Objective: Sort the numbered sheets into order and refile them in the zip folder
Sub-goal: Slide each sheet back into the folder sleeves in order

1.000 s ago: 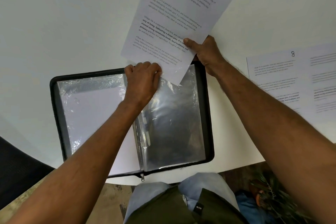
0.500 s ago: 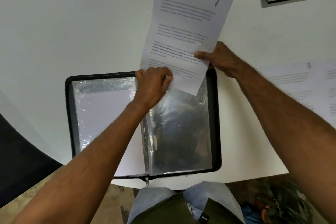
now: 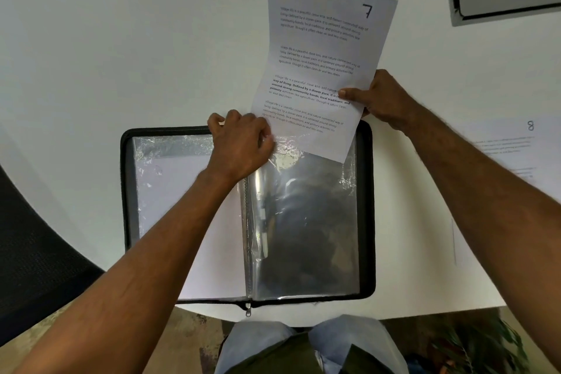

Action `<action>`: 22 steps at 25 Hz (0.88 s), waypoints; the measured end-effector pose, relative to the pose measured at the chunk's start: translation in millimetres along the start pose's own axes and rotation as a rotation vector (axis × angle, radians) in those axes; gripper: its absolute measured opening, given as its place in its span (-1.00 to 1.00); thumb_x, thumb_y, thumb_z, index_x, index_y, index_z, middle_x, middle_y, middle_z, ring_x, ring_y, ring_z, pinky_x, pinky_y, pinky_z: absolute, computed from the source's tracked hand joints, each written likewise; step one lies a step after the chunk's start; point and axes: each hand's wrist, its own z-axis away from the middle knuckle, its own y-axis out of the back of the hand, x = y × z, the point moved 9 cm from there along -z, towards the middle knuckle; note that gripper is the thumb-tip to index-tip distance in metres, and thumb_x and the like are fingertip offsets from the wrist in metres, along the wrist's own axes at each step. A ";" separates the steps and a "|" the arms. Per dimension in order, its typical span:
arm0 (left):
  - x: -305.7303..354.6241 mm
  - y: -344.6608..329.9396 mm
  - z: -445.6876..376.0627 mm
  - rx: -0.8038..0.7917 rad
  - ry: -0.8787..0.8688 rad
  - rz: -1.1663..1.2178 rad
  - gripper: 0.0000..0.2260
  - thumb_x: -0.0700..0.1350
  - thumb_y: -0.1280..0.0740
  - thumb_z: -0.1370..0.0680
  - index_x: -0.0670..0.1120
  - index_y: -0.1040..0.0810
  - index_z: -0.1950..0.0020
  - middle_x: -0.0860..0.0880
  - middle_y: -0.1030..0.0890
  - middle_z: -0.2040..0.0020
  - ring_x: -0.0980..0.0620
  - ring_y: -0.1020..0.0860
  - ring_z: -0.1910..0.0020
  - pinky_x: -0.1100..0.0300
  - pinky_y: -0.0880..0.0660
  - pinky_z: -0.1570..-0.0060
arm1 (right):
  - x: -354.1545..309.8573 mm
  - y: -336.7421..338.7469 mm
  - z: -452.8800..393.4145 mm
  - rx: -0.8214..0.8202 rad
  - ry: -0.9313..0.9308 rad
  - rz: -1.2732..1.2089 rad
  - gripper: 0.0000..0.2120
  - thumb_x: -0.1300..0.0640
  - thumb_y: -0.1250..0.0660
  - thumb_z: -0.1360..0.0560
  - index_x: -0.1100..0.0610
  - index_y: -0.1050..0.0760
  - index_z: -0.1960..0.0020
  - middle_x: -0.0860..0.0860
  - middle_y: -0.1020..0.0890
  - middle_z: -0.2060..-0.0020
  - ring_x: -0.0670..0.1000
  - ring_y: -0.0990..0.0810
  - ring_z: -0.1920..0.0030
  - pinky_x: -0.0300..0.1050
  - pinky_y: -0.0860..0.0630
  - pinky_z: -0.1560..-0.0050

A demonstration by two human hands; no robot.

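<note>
Holding sheet 7 [image 3: 321, 70] by its right edge, right hand [image 3: 384, 99] sits right of centre frame, thumb on top of the printed side, other fingers hidden behind the paper. Sheet stands tilted above the white tabletop [image 3: 121, 39], its lower corner overlapping the top of the right-hand clear sleeve [image 3: 306, 222] of the open zip folder [image 3: 365, 206]; whether the corner is inside the sleeve or only over it, cannot tell. Left hand [image 3: 239, 146] at centre frame has fingers curled, pinching the crinkled top edge of that sleeve, just beside the sheet's lower left edge. Folder lies flat in lower centre, black border, zipper pull [image 3: 248, 311] at bottom. Left sleeve already holds white paper [image 3: 182, 191]. Sheet 8 [image 3: 516, 155] lies flat at right edge of frame, well apart from both hands.
</note>
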 end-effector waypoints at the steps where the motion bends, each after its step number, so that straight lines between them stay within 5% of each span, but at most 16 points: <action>1: -3.9 0.3 0.1 -0.002 0.011 -0.042 -0.81 0.12 -0.26 -0.56 0.05 -0.57 0.08 0.07 -0.54 0.06 -0.05 -0.45 -0.12 -0.04 -0.13 -0.14 | 2.0 0.3 -0.9 0.000 -0.007 0.013 -0.52 0.09 -0.49 -0.54 0.16 -0.52 -0.41 0.08 -0.68 -0.21 0.07 -0.71 -0.10 -0.10 -0.66 0.13; 6: -24.6 -0.2 -4.7 -0.074 0.110 -0.092 -0.69 0.15 -0.25 -0.45 -0.02 -0.61 0.01 -0.05 -0.45 -0.06 -0.12 -0.38 -0.18 -0.04 -0.16 -0.14 | 2.2 1.2 -3.0 -0.006 -0.008 0.023 -0.50 0.08 -0.49 -0.54 0.16 -0.50 -0.43 0.08 -0.67 -0.23 0.08 -0.70 -0.12 -0.13 -0.67 0.10; 13: -35.7 -0.1 -13.4 -0.083 0.232 0.093 -0.85 -0.21 -0.30 -0.49 -0.05 -0.63 0.02 -0.04 -0.50 -0.01 -0.11 -0.46 -0.10 0.03 -0.28 -0.04 | -2.9 5.3 -5.6 0.013 -0.008 0.107 -0.55 0.07 -0.49 -0.54 0.15 -0.54 -0.39 0.09 -0.68 -0.19 0.09 -0.70 -0.10 0.18 -0.68 -0.07; 18: -58.2 -10.1 -16.1 -0.061 0.454 0.629 -0.80 -0.18 -0.30 -0.64 -0.08 -0.60 -0.25 0.05 -0.60 -0.04 0.03 -0.57 -0.05 0.01 -0.54 -0.19 | -5.1 0.7 -6.8 -0.049 -0.026 0.119 -0.51 0.06 -0.51 -0.52 0.15 -0.53 -0.40 0.07 -0.69 -0.20 0.08 -0.71 -0.12 0.20 -0.66 -0.13; 22: -65.0 -16.1 -18.8 -0.084 0.559 0.853 -0.80 -0.10 -0.40 -0.62 -0.07 -0.60 -0.24 0.00 -0.62 0.00 0.07 -0.60 0.03 0.19 -0.55 0.03 | -5.0 -14.0 -6.7 -0.173 -0.058 0.128 -0.49 0.09 -0.53 -0.51 0.09 -0.51 -0.42 0.02 -0.68 -0.22 0.08 -0.69 -0.16 0.14 -0.66 -0.15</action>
